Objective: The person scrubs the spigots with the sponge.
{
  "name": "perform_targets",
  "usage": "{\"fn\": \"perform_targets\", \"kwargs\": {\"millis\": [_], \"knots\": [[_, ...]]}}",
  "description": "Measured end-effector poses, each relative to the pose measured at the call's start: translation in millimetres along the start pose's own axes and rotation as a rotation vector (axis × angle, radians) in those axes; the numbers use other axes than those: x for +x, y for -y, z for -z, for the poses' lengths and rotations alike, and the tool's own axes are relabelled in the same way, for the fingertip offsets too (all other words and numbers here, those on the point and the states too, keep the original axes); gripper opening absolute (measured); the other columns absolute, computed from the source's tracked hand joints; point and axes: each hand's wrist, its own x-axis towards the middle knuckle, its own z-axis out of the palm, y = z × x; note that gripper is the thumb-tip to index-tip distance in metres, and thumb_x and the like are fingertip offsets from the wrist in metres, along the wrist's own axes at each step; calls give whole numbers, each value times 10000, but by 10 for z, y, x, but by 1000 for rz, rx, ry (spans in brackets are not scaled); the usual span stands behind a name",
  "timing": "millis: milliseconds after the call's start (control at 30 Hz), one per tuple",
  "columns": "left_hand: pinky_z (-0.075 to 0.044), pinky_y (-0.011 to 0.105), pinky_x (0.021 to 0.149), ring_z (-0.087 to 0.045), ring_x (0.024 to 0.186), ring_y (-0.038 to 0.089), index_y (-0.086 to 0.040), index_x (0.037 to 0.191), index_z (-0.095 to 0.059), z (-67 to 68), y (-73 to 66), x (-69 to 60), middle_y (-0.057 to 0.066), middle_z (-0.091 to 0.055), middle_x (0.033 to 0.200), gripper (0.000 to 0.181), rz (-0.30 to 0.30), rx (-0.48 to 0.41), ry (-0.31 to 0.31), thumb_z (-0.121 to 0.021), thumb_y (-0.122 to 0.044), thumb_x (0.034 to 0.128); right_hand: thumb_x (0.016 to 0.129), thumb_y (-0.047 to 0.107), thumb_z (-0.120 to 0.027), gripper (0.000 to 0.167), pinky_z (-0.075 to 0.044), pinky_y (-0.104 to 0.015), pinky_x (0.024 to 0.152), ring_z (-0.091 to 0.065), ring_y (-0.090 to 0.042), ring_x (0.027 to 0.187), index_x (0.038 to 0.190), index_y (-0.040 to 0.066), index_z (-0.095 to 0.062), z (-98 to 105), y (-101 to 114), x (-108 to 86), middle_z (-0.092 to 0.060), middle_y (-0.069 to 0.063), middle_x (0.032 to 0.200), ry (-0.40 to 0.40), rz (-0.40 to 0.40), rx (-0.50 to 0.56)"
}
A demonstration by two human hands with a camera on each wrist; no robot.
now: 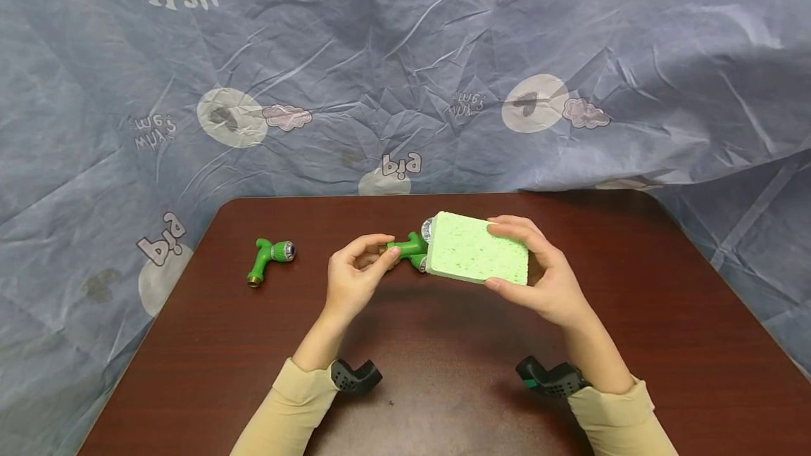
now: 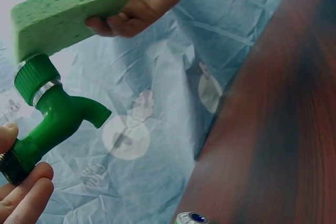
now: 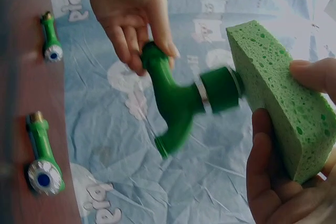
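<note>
My left hand [image 1: 355, 269] grips a green tap [image 2: 58, 116] by its threaded inlet end, between thumb and fingers. The tap has a ribbed green handle with a silver ring and a curved spout, seen whole in the right wrist view. A pale green sponge [image 1: 478, 248], a thick porous block, is held in my right hand [image 1: 541, 273], thumb on one side and fingers on the other. One face of the sponge meets the end of the tap's handle. In the head view the sponge hides part of the tap.
On the dark wooden table [image 1: 405, 385] lies another green tap [image 1: 262, 262] at the left, with a brass threaded end. The right wrist view shows two table taps, a farther tap [image 3: 51, 38] and a nearer tap [image 3: 42, 156]. A printed blue-grey cloth [image 1: 405, 76] hangs behind.
</note>
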Motion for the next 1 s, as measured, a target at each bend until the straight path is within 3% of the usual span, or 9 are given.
{"fn": "perform_targets", "kwargs": {"millis": [233,400,600,767,900,1000], "knots": [[-572,272,600,-640,679,179,115,958,-660,-68,13,-33,205,-658,829,185,-52,80,-3,-710,70,785,570,-262,-699,651,-459,-229,805,-430,-263,1166,1182,-120,-528,-184,112,33,-444,-270,1238,59,24,-72],[-576,271,593,-642,667,146,124,954,-657,-81,20,-34,223,-656,822,183,-67,66,-44,-709,76,785,567,-245,-710,616,-457,-216,818,-454,-240,1139,1147,-123,-542,-239,235,71,-459,-292,1190,100,18,-97],[-579,273,573,-639,637,132,142,960,-647,-69,15,-26,260,-635,815,191,-63,-2,-129,-696,109,778,579,-202,-760,663,-459,-215,832,-454,-243,1148,1193,-63,-552,-219,43,5,-464,-237,1231,129,-15,-126],[-555,200,581,-621,643,118,159,955,-640,-92,9,-33,271,-632,838,192,-85,-22,-144,-693,122,774,627,-165,-779,659,-492,-225,797,-450,-255,1156,1227,-23,-547,-259,-155,-48,-441,-180,1288,105,-83,-97],[-553,203,567,-633,647,107,168,961,-634,-90,15,-27,293,-629,841,192,-93,-47,-161,-682,134,777,649,-144,-776,630,-497,-225,791,-453,-261,1156,1224,-21,-547,-286,-201,-49,-439,-179,1290,89,-94,-83],[-556,223,553,-641,639,101,147,976,-644,-61,97,-12,284,-637,824,202,-91,-68,-178,-691,111,782,650,-143,-774,626,-485,-222,804,-451,-263,1159,1221,-17,-551,-259,-197,-43,-450,-165,1289,81,-106,-99]]}}
